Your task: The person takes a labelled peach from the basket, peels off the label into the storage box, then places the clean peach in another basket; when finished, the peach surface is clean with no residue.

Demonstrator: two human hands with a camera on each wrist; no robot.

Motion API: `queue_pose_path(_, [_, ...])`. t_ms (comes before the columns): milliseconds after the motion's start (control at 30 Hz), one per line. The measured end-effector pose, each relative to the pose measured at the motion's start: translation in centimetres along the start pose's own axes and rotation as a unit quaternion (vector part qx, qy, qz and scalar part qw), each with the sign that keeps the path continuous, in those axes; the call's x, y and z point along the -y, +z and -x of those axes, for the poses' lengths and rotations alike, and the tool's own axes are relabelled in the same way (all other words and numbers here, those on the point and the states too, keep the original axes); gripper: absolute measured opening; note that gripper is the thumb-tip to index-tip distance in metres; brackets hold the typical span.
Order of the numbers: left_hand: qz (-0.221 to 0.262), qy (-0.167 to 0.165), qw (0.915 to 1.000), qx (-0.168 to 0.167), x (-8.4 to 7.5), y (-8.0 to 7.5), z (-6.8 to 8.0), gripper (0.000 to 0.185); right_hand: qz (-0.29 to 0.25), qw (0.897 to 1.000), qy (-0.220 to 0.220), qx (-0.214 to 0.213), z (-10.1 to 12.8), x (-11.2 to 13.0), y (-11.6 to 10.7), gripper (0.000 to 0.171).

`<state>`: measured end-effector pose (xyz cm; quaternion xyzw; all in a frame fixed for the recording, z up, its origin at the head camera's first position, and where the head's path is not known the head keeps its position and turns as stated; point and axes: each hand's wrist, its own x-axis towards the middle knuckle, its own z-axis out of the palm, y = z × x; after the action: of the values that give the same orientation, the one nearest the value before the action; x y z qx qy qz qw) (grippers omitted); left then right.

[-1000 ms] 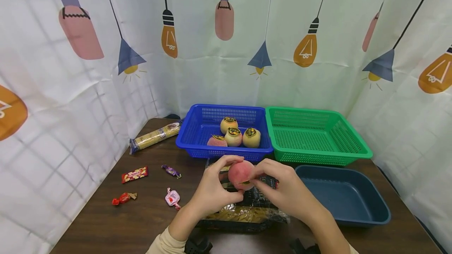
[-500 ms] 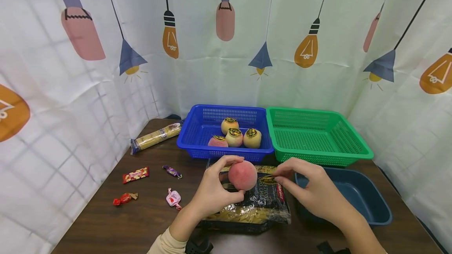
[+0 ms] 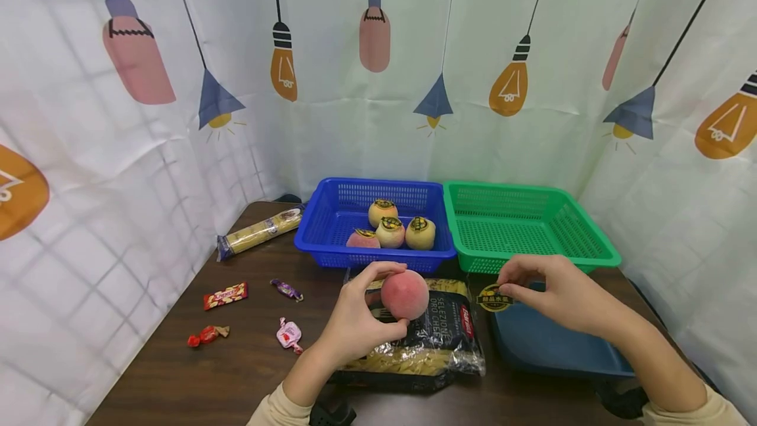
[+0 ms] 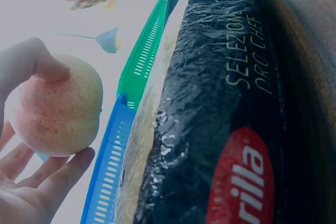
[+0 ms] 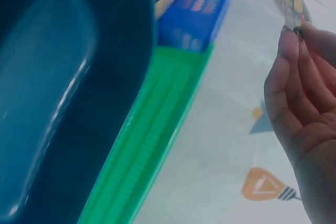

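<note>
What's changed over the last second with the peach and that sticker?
The right hand has peeled the sticker off the peach and carried it rightward, pinched, to above the dark blue tray. The left hand still holds the peach in the same spot over the pasta bag. The blue basket, its four peaches and the candies have not moved.

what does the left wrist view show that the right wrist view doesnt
Only the left wrist view shows the peach held in the left hand and the black pasta bag. Only the right wrist view shows the inside of the dark blue tray. Both show the green basket, a strip of the blue basket, and the sticker pinched by the right hand.
</note>
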<state>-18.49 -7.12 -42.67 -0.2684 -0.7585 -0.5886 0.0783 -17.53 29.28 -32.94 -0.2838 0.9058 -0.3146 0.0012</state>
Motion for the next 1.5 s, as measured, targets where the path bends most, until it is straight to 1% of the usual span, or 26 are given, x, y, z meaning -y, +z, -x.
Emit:
queue_pose_path(67, [0.001,-0.002,1.0000,-0.001,0.0,0.0,0.0,0.086,-0.006,1.000,0.005,0.028,-0.1,-0.7,-0.5,0.004])
queue_pose_path(167, [0.001,-0.006,1.0000,-0.001,0.1,0.0,0.1,0.087,-0.024,0.997,0.018,0.071,-0.2,-1.8,-1.0,0.005])
queue_pose_path(267, [0.008,-0.011,0.9999,0.000,0.1,0.0,0.1,0.086,-0.045,0.992,0.033,0.110,-0.4,-3.0,-1.3,0.005])
queue_pose_path(367, [0.015,-0.015,0.9998,0.001,0.1,0.1,0.1,0.084,-0.065,0.986,0.040,0.145,-0.7,-4.4,-1.0,0.003])
queue_pose_path(500, [0.021,-0.019,0.9996,0.001,0.0,0.0,0.1,0.083,-0.084,0.979,0.043,0.182,-1.0,-6.1,-0.3,0.004])
queue_pose_path(667, [0.019,-0.021,0.9996,-0.002,0.0,0.0,0.1,0.084,-0.087,0.973,0.053,0.208,-1.2,-7.6,0.3,0.008])
queue_pose_path(867, [0.025,-0.023,0.9994,0.001,0.0,0.0,0.2,0.084,-0.069,0.970,0.060,0.223,-0.6,-9.1,0.9,0.005])
queue_pose_path(1100, [0.017,-0.020,0.9997,0.000,0.0,0.0,0.2,0.084,-0.023,0.976,0.048,0.213,0.4,-10.4,1.6,0.005])
queue_pose_path(1333, [0.009,-0.017,0.9998,-0.001,0.1,-0.1,0.3,0.086,0.036,0.979,0.047,0.196,1.0,-10.4,1.3,0.005])
queue_pose_path(1433, [0.006,-0.012,0.9999,-0.001,0.1,0.0,0.3,0.084,0.048,0.982,0.035,0.178,1.6,-10.0,0.7,0.007])
queue_pose_path(1500, [0.006,-0.008,0.9999,-0.001,0.0,0.0,0.2,0.083,0.044,0.985,0.033,0.163,2.2,-9.7,0.2,0.008])
